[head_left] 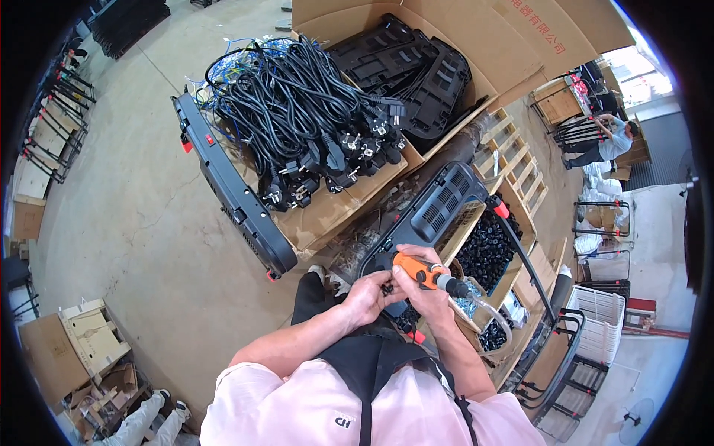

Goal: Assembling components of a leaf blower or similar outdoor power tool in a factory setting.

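Observation:
My right hand [422, 296] is wrapped round an orange air screwdriver [416, 272] with a clear hose [500, 316] at its grey end. Close beside it, my left hand [366, 299] pinches small black parts [387, 288], too small to name. Both hands are over the near end of a long black plastic housing [439, 212] with vent slots. The screwdriver's tip is hidden behind my fingers. A black bar with a red collar [501, 211] runs from the housing's far end toward the lower right.
A cardboard box [327, 223] holds bundled black power cords [290, 97]; another long black housing [230, 193] leans against it. Beyond lie black plastic covers [439, 82] in a carton. Right of me, a wooden bin [520, 215] holds small black parts. A person [613, 141] stands far right.

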A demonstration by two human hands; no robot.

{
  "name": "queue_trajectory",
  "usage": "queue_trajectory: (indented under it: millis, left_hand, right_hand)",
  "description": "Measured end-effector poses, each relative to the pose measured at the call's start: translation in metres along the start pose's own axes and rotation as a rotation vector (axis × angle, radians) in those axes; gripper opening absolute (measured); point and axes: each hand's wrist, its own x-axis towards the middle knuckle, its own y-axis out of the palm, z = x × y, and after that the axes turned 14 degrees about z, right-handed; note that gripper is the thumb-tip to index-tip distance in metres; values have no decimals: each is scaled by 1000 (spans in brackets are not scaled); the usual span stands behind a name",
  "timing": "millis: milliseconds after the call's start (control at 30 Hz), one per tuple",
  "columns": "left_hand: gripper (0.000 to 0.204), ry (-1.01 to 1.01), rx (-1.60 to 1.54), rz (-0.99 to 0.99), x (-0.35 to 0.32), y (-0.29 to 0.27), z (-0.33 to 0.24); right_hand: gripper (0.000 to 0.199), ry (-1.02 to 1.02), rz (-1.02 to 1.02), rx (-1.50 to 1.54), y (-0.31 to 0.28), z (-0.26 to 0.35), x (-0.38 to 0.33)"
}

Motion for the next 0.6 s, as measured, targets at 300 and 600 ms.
queue_trajectory:
  millis: [300,600]
  left_hand:
    - [29,-123,38,26,-2,7,13]
    - [33,-291,174,-11,30,18,16]
  right_hand:
    - [45,51,-27,-32,-3,14,-6]
    - [58,118,-589,298,-52,25,-143]
